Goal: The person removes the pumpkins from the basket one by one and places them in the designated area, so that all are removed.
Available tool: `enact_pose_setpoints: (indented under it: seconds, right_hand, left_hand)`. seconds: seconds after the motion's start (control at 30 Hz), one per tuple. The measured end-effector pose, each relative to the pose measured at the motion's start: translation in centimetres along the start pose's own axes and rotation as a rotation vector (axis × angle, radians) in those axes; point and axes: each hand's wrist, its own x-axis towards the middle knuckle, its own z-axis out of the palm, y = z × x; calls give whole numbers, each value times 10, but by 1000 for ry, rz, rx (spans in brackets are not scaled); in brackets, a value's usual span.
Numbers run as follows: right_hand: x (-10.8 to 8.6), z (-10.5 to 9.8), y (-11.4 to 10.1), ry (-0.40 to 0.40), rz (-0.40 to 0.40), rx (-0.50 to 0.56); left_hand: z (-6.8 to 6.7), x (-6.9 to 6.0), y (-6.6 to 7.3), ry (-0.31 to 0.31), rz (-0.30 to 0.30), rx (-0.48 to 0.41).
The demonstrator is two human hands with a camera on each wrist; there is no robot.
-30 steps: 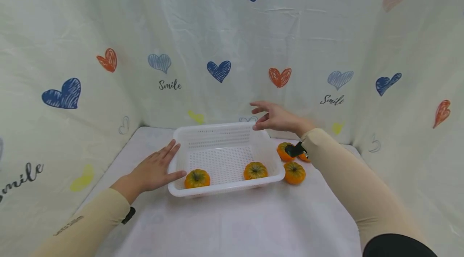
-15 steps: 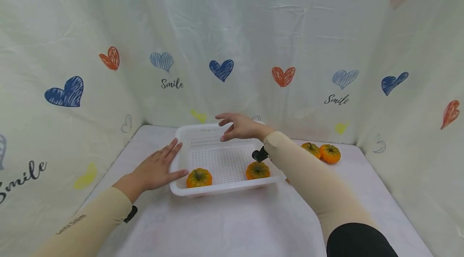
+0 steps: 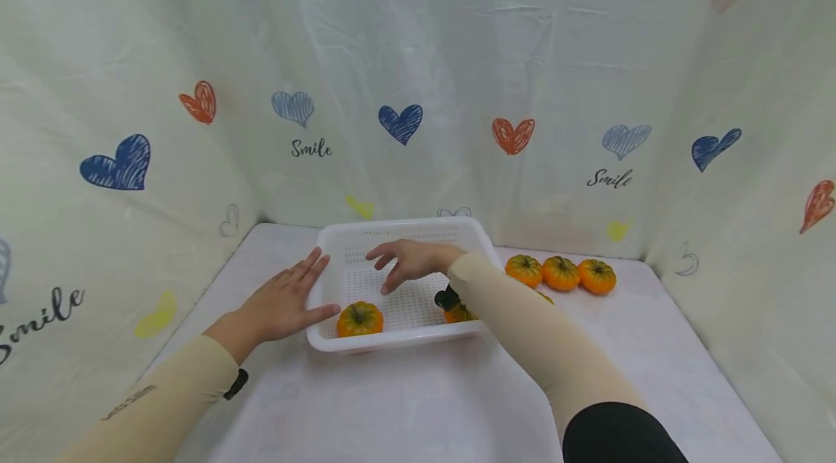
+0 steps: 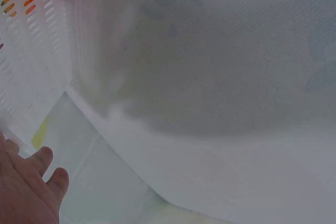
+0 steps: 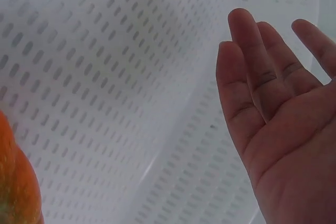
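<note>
A white perforated plastic basket point(image 3: 418, 336) stands on the table, holding two small orange-green pumpkins. One pumpkin point(image 3: 360, 319) lies in its front left corner. The other basket pumpkin point(image 3: 459, 314), near the front right, is partly covered by the right wrist. My left hand point(image 3: 277, 307) rests on the basket's left rim, fingers spread. Over the inside of the basket hovers my right hand point(image 3: 414, 262), its fingers extended and its palm bare in the right wrist view. An orange pumpkin point(image 5: 18, 182) shows at that view's left edge.
Right of the basket, three more pumpkins stand in a row: a left one point(image 3: 524, 271), a middle one point(image 3: 560, 273) and a right one point(image 3: 596, 276). Another is mostly hidden by the right sleeve point(image 3: 522, 318). A heart-printed curtain point(image 3: 555, 71) encloses the white table point(image 3: 405, 405).
My right hand has moved left and down, from above the basket's back right corner to over its middle. The pumpkin row has come into view. My left hand stays on the rim.
</note>
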Motion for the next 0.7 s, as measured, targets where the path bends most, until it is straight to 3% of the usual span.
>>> enact_pose_setpoints:
  seconds: [0.4, 0.7]
  right_hand:
    - [15, 19, 1, -138, 9, 27]
    - [16, 28, 4, -215, -7, -14]
  left_hand:
    - [-1, -3, 0, -1, -2, 2]
    - [-1, 0, 0, 9, 10, 12]
